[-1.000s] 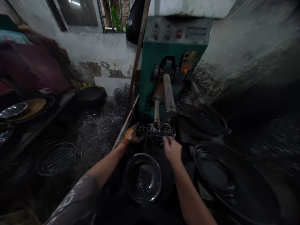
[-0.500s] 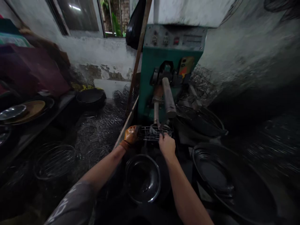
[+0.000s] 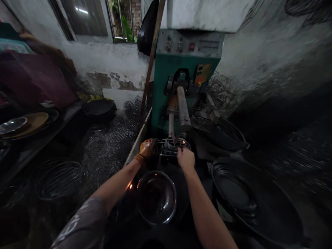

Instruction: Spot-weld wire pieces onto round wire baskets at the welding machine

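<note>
A round wire basket (image 3: 168, 151) sits between my two hands, at the lower electrode of a green spot welding machine (image 3: 166, 65). My left hand (image 3: 147, 148), in an orange-brown glove, is closed on its left side. On the right, my bare right hand (image 3: 186, 158) pinches the near right rim; the fingertips are partly hidden. A thick metal arm (image 3: 183, 110) of the machine juts out above the basket. One bright spark glows at the basket's right part. Below my hands stands a shiny metal bowl (image 3: 157, 199) with small dark bits in it.
Piled wire pieces (image 3: 106, 148) cover the floor at left, with a wire rack (image 3: 59, 179) nearer me. At right stand a wide black pan (image 3: 275, 204) holding rings and another dark pan (image 3: 225, 136). A wooden post (image 3: 150, 69) leans beside the machine.
Orange sparks have appeared at the basket, over the bowl and by my left forearm. Both hands keep their hold on the basket. The view has shifted slightly.
</note>
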Motion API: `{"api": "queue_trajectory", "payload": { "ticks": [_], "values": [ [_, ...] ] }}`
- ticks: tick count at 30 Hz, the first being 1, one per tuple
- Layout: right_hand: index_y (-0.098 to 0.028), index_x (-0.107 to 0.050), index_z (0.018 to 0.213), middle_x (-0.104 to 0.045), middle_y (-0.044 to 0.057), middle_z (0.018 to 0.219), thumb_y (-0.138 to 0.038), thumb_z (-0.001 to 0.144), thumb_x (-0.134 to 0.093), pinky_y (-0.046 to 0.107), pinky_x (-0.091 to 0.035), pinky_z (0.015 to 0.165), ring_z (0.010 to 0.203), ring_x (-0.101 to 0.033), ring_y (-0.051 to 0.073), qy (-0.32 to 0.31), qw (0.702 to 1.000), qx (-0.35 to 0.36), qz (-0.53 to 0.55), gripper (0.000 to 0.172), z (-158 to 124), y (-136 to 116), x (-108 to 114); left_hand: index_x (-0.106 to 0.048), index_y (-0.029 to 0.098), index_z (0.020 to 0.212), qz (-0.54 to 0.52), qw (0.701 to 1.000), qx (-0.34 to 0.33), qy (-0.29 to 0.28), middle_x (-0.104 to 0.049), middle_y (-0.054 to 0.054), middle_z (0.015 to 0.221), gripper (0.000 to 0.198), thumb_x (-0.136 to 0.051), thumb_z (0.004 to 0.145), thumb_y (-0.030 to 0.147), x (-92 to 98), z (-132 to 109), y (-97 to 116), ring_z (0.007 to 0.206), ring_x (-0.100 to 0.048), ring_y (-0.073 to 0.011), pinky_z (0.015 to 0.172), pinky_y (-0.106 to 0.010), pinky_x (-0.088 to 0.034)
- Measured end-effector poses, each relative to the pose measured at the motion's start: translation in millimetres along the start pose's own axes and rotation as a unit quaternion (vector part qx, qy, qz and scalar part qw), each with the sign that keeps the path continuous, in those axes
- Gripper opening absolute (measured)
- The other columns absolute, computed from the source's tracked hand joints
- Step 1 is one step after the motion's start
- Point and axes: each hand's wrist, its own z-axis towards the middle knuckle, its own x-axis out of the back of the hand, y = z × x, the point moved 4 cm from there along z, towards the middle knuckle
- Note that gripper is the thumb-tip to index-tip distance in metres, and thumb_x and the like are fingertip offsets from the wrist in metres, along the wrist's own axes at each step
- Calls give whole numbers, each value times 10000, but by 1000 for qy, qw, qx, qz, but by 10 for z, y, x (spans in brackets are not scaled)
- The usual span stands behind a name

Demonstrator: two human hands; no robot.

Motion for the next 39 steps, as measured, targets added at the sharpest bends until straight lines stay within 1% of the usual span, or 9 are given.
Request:
{"api": "queue_trajectory", "payload": {
  "ticks": [5,10,14,17,20,23,28,32,39],
  "values": [
    [-88,-790,1151,-815,187,1020,-228,1100,-488,309,-490,794,963,-770,282,31,999,10,33,336,97,188,-76,-652,154,1488,24,998,-53,2,-729,-164,1361,711,-792,843,419,96,20,147,1244,-698,-360,1074,-464,-563],
    [-90,-803,1062,-817,195,1027,-239,1064,-524,317,-484,803,984,-762,295,56,997,5,50,316,178,341,-147,-648,157,1500,51,997,-56,-4,-732,-183,1329,761,-801,822,466,68,53,244,1207,-703,-409,1028,-519,-581],
    [-117,-803,1029,-816,185,1006,-256,1058,-515,315,-477,790,959,-757,288,74,995,11,69,321,198,382,-193,-537,129,1589,-14,997,-56,50,-672,-199,1454,910,-833,804,480,-56,-17,124,1353,-638,-381,1164,-489,-522],
    [-113,-800,1003,-812,196,1009,-259,1036,-520,324,-481,814,966,-753,297,82,992,14,97,318,217,405,-230,-439,98,1640,-72,994,-6,77,-596,-219,1555,1049,-853,783,539,-135,-101,-61,1444,-576,-370,1212,-469,-490],
    [-125,-791,923,-806,196,960,-259,990,-531,333,-491,825,946,-745,299,92,985,10,144,300,250,467,-256,-577,153,1531,-93,994,43,41,-703,-164,1423,840,-830,811,505,-175,-137,-153,1308,-676,-345,1117,-461,-559],
    [-163,-765,837,-794,157,866,-295,928,-557,332,-505,789,893,-731,294,104,973,-6,204,262,298,598,-273,-697,161,1378,-73,996,28,43,-769,-141,1266,672,-826,809,494,-104,-112,-63,1186,-726,-342,1035,-452,-591],
    [-211,-659,636,-671,58,606,-483,822,-654,314,-479,636,697,-661,262,72,926,-96,357,329,368,863,-374,-655,161,1470,-14,997,-53,47,-761,-144,1303,784,-838,790,505,37,-31,221,1185,-727,-340,1024,-432,-587],
    [-185,-694,661,-578,17,503,-577,814,-674,306,-460,574,596,-602,232,57,922,-116,364,421,384,915,-415,-659,158,1470,29,997,-70,20,-779,-143,1233,770,-819,807,514,53,37,312,1117,-744,-354,954,-446,-600],
    [-131,-761,762,-612,36,539,-597,797,-720,319,-486,574,591,-619,235,44,918,-122,375,469,371,893,-417,-609,149,1523,26,996,-78,20,-747,-163,1324,834,-815,799,508,54,48,300,1204,-717,-366,1024,-463,-587]
  ]
}}
